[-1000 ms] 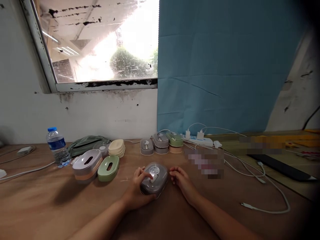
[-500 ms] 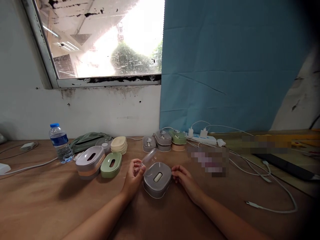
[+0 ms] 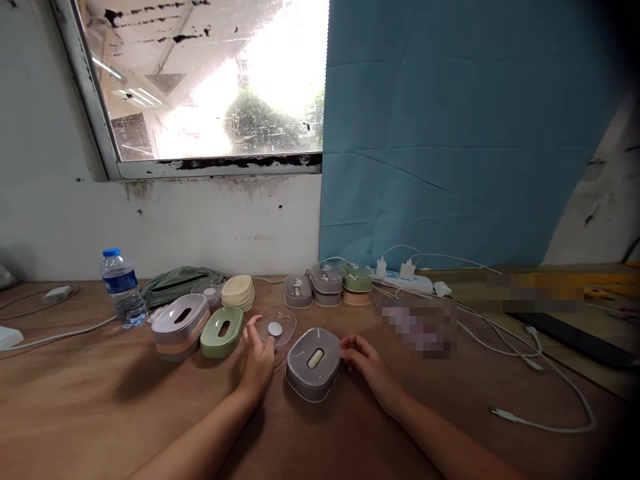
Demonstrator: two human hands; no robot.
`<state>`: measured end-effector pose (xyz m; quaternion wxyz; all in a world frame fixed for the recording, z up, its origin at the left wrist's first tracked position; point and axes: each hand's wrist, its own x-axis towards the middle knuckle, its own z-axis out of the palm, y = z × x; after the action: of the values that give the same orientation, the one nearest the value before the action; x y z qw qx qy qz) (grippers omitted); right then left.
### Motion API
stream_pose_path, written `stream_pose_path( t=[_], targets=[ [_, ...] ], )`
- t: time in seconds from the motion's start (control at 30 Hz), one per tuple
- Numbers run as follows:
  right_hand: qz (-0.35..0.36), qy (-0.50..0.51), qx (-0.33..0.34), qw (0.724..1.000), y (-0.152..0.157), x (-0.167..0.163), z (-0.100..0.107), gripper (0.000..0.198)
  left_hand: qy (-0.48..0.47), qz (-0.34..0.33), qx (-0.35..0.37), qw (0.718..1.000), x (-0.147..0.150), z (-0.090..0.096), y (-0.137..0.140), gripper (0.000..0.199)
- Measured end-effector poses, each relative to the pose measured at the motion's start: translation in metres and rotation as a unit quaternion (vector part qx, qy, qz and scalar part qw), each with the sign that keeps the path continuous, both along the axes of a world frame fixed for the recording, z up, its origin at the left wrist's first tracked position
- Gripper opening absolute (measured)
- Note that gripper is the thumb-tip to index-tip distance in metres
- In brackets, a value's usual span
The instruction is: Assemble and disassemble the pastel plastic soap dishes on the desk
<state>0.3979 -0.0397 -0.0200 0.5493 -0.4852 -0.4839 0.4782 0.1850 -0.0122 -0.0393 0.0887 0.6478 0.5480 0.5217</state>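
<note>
In the middle of the table stands a grey oval-cornered plastic box (image 3: pixel 305 350) with a slot in its top and a cream-coloured piece in the slot. My left hand (image 3: pixel 257 357) is closed on the near-left edge of a clear plastic lid (image 3: pixel 287 320), which bears a round white sticker (image 3: pixel 275 329). This lid lies low, behind and to the left of the box. At the box's right edge, my right hand (image 3: pixel 363 360) has its fingers bent, with the tips against the rim. A green slotted lid (image 3: pixel 216 343) is just left of my left hand.
Left stand a lilac-topped box (image 3: pixel 167 320), a cream stack (image 3: pixel 237 290), another clear lid (image 3: pixel 200 290), a green pouch (image 3: pixel 173 280) and a water bottle (image 3: pixel 120 287). Behind are several finished-looking boxes (image 3: pixel 327 287). White cables (image 3: pixel 550 421) and a power strip (image 3: pixel 415 280) lie right.
The clear lid, tilted up beside the box before, has gone left and down with my left hand and now lies flatter, its white sticker showing. My right hand stays at the box.
</note>
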Motion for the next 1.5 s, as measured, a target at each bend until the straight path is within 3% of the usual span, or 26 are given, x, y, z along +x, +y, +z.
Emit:
stream_pose_path(
  t=[0.1,0.23,0.47,0.8,1.13,1.5],
  targets=[
    [0.0,0.004,-0.002,1.0,-0.001,-0.001,0.001,0.011,0.129,0.02,-0.033,0.991,0.0,0.006,-0.009,0.033],
    [-0.001,0.004,-0.007,1.0,-0.001,-0.001,0.002,0.011,0.287,0.009,-0.045,0.957,-0.002,0.016,-0.014,0.023],
    [0.002,0.007,-0.007,1.0,0.0,-0.001,0.001,0.01,0.387,0.003,-0.018,0.922,-0.004,0.02,-0.008,0.017],
    [0.003,0.018,-0.002,1.0,0.004,0.0,-0.006,0.009,0.41,-0.017,-0.037,0.911,0.0,0.012,0.001,0.023],
    [0.004,0.015,0.001,1.0,0.006,0.002,-0.011,0.009,0.385,0.061,-0.066,0.919,0.006,0.005,0.049,0.032],
    [0.006,0.016,-0.003,1.0,0.003,0.001,-0.006,0.009,0.324,0.081,-0.087,0.939,0.005,0.0,0.098,0.027]
  ],
)
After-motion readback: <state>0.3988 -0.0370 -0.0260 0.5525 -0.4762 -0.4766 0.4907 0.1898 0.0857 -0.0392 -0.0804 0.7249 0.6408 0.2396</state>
